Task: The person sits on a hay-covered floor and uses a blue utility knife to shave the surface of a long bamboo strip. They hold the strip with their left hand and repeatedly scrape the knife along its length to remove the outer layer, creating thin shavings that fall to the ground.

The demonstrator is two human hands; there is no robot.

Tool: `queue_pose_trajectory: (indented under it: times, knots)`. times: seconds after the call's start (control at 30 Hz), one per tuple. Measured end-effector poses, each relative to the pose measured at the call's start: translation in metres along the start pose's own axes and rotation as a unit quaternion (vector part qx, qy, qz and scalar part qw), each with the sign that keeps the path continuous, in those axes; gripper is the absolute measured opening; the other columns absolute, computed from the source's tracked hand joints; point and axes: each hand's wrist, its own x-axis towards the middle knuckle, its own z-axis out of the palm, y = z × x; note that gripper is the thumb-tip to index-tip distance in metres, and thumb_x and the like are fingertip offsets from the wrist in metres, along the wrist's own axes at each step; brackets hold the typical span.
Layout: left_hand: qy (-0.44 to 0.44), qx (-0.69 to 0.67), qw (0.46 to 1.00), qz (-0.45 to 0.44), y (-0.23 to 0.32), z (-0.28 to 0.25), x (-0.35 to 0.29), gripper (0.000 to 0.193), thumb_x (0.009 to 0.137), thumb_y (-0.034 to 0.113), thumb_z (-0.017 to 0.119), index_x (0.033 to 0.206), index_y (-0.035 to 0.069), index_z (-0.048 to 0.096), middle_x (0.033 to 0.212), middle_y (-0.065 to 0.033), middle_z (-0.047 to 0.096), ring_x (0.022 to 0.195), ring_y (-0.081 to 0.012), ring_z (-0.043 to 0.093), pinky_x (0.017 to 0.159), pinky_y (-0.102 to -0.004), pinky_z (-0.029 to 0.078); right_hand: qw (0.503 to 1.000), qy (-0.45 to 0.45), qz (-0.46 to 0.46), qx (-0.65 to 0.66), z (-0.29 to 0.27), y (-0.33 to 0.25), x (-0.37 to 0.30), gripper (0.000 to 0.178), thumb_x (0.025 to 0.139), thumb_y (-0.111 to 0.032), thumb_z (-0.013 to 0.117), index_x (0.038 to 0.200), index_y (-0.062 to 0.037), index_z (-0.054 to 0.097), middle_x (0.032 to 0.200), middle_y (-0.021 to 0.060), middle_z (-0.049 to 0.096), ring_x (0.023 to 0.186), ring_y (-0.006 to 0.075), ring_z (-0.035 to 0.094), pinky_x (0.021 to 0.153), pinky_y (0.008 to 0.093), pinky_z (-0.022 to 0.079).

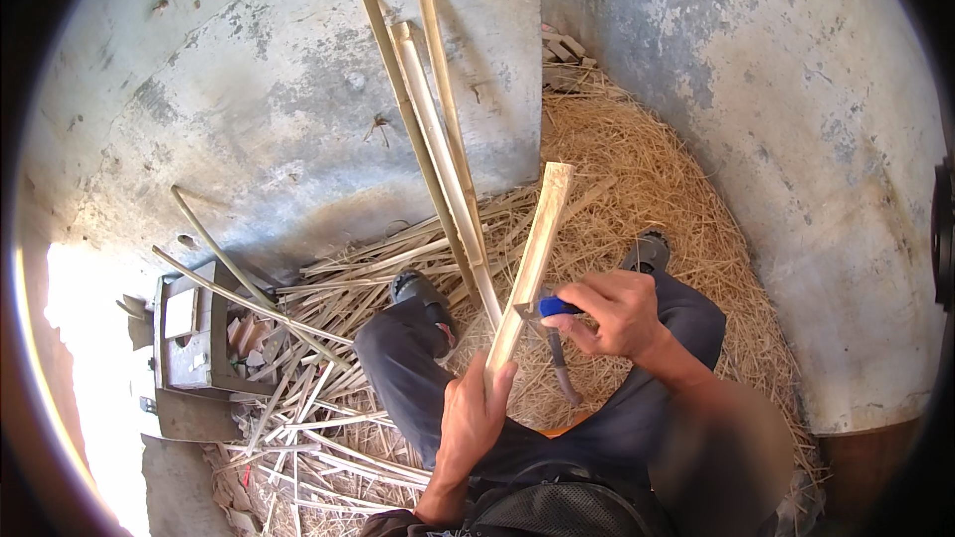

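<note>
A split bamboo strip slants up and away from my lap, its pale inner face turned toward me. My left hand is closed around its near end. In my right hand is a small blue-handled knife, gripped by the handle with the short metal blade against the strip's right side, about midway along. Between my legs, below that blade, lies another tool with a dark curved handle; its upper part is partly hidden.
Long bamboo lengths lean against the weathered wall ahead. Shavings cover the floor to the right, and cut strips pile up on the left beside a wooden box. My feet stand apart around the work.
</note>
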Motion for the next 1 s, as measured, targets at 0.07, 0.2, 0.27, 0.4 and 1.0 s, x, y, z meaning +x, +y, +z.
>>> queue_pose_trajectory:
  times: [0.07, 0.2, 0.27, 0.4, 1.0]
  knots:
    - [-0.002, 0.019, 1.0, 0.008, -0.005, -0.001, -0.006, 0.033, 0.111, 0.028, 0.066, 0.11, -0.005, 0.063, 0.073, -0.0292, 0.067, 0.074, -0.0531, 0.068, 0.065, -0.0567, 0.05, 0.999, 0.022, 0.026, 0.002, -0.003, 0.006, 0.004, 0.031, 0.092, -0.04, 0.086, 0.094, -0.0101, 0.078, 0.071, 0.0025, 0.067, 0.053, 0.0199, 0.063, 0.049, 0.0334, 0.047]
    - [-0.019, 0.055, 0.998, 0.0, -0.011, -0.002, -0.021, 0.035, 0.113, 0.029, 0.058, 0.108, -0.005, 0.066, 0.069, -0.02, 0.066, 0.068, -0.0427, 0.07, 0.067, -0.0496, 0.052, 0.997, 0.02, 0.076, -0.025, -0.021, 0.025, 0.012, 0.029, 0.094, -0.037, 0.086, 0.097, -0.0087, 0.078, 0.082, 0.006, 0.078, 0.06, 0.0222, 0.072, 0.053, 0.0332, 0.053]
    - [-0.024, 0.034, 0.999, -0.006, -0.01, -0.004, -0.022, 0.035, 0.113, 0.029, 0.059, 0.107, -0.005, 0.066, 0.069, -0.0204, 0.066, 0.068, -0.0438, 0.07, 0.068, -0.0502, 0.052, 0.998, 0.033, 0.055, -0.023, -0.017, 0.026, 0.012, 0.03, 0.093, -0.036, 0.087, 0.098, -0.0082, 0.078, 0.082, 0.0065, 0.078, 0.061, 0.0227, 0.073, 0.053, 0.0334, 0.054]
    - [-0.028, 0.019, 0.999, -0.023, -0.011, -0.005, -0.026, 0.037, 0.11, 0.032, 0.065, 0.113, -0.005, 0.064, 0.073, -0.0289, 0.068, 0.074, -0.0531, 0.068, 0.068, -0.0567, 0.051, 0.997, 0.023, 0.061, -0.03, -0.017, 0.025, 0.009, 0.03, 0.093, -0.037, 0.087, 0.099, -0.0083, 0.078, 0.082, 0.007, 0.078, 0.062, 0.023, 0.073, 0.054, 0.0335, 0.054]
    - [-0.097, -0.044, 0.994, -0.038, -0.023, -0.018, -0.022, 0.038, 0.114, 0.03, 0.059, 0.107, -0.006, 0.066, 0.069, -0.0176, 0.066, 0.064, -0.0333, 0.069, 0.068, -0.0434, 0.053, 0.915, 0.013, 0.268, 0.302, -0.012, 0.03, 0.012, 0.035, 0.104, -0.036, 0.078, 0.101, -0.0014, 0.077, 0.079, 0.0026, 0.069, 0.066, 0.0091, 0.06, 0.059, 0.0238, 0.044]
